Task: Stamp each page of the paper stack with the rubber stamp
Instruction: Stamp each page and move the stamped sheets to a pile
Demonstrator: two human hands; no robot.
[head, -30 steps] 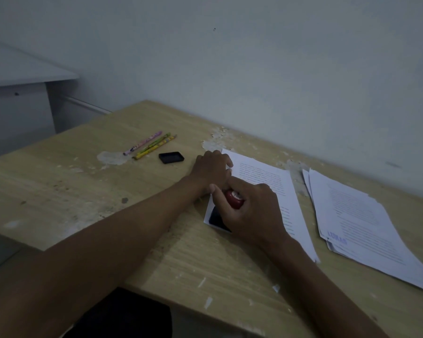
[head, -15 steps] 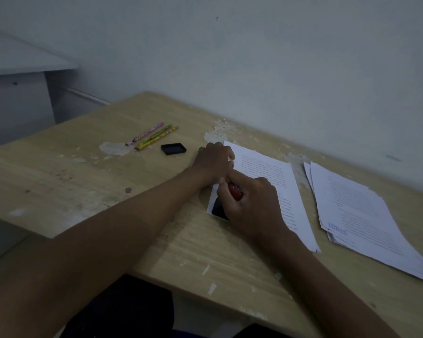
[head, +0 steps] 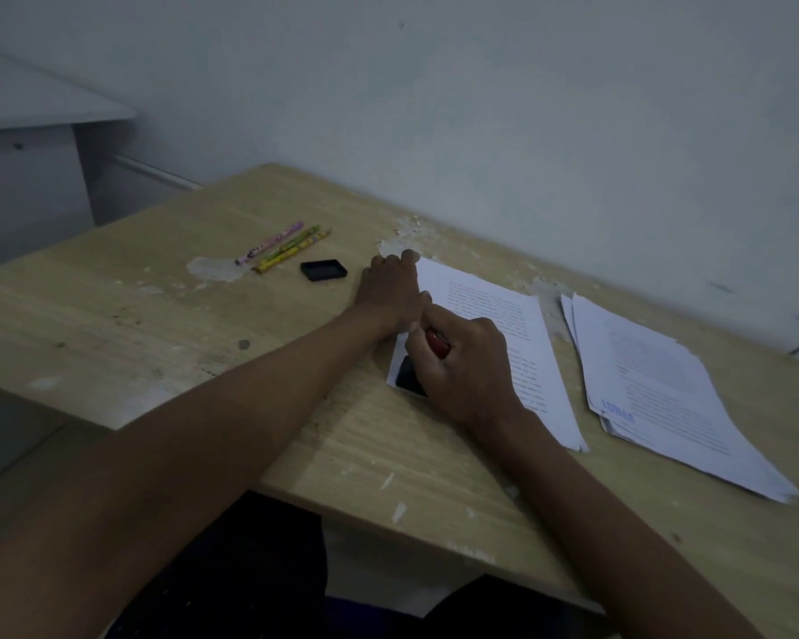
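Little had moved since the earlier frame — the right hand [head: 469,366] stayed curled round the red-handled stamp [head: 437,344], pressed on the near-left corner of the page [head: 494,311]. Left hand [head: 390,295], fingers loosely bent, pinned the page's left edge — a finished stack [head: 656,385] lay right.

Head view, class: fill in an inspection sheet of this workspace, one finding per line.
Surface: wooden desk, worn, with chipped pale patches.
Job's things: rubber stamp, red top, pressed near the corner of the page; a second paper pile to its right shows a blue mark.
Clutter: pencils; black lid.
Grips: right hand holds the stamp; left hand rests on the page's left edge.
Cables: nothing seen.
Surroundings: plain wall; white furniture at left.
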